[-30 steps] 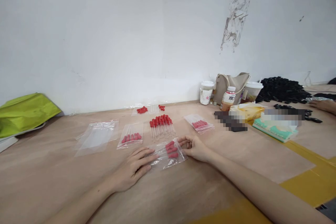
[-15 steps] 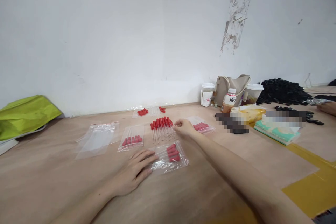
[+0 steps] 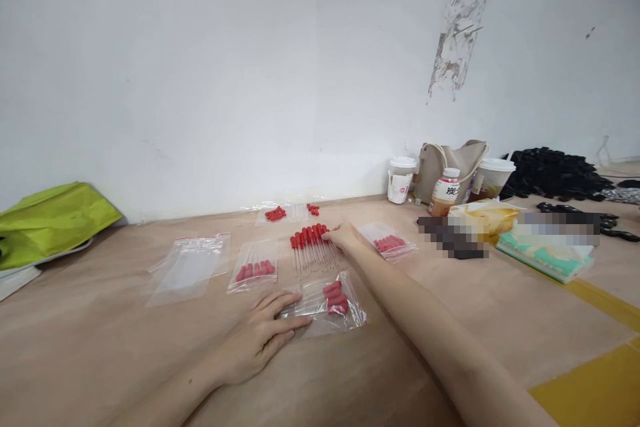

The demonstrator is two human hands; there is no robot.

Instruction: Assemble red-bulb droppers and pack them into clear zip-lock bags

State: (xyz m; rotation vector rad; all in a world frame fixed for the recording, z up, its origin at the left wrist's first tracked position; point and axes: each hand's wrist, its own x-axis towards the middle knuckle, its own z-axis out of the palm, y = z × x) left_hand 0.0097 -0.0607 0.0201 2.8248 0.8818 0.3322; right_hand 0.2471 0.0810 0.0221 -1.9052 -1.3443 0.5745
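Clear glass droppers with red rubber bulbs [image 3: 305, 237] lie side by side in a loose row on the brown paper. At the row's right end my right hand [image 3: 344, 239] has its fingers closed at a red bulb; its fingertips are partly hidden. My left hand [image 3: 267, 327] lies flat with fingers stretched, its tips on the left edge of a clear zip bag [image 3: 320, 327]. Several droppers show inside that bag, bulbs to the right. Two more filled bags flank the row: a left bag [image 3: 237, 280] and a right bag [image 3: 373, 235].
Flat zip bags [image 3: 183, 273] lie at left, near a lime-green bag [image 3: 55, 220]. Loose red bulbs [image 3: 275, 213] and glass tubes rest by the wall. Rightward stand a lidded cup [image 3: 400, 180], a bottle [image 3: 445, 193], a tissue pack [image 3: 545, 257] and black parts [image 3: 550, 173].
My right hand has shifted from beside the row's right end onto its bulbs. My left hand has stayed by the front bag, with its index finger reaching further over it. The view has turned slightly left.
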